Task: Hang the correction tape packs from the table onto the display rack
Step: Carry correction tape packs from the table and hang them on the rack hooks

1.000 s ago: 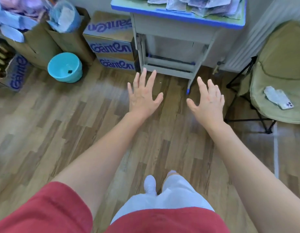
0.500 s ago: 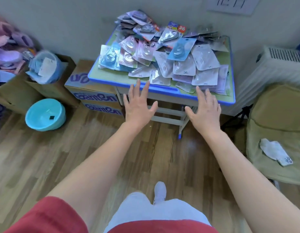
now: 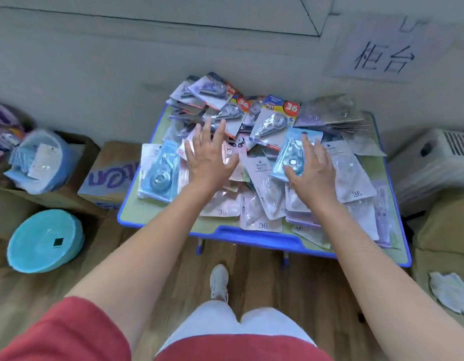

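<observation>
A person in a red top stands at a small table with a raised blue rim, both bare arms stretched out over a loose heap of correction tape packs. The left hand hovers palm down with its fingers spread and nothing held, above the pink and white packs near the middle of the heap. The right hand is also spread flat, its thumb and first finger lying against a light blue pack that tilts on top of the pile; whether it grips that pack cannot be told. Several packs carry the number 36, and a few at the near right overhang the rim. A bare strip of tabletop shows at the near left corner. The table's far edge stands close to the wall, under a paper sign. Cardboard boxes crowd the left side, with a teal basin on the wooden floor beside them. A white heater sits just right of the table. Open floor lies between the person's shoe and the table's front edge.
</observation>
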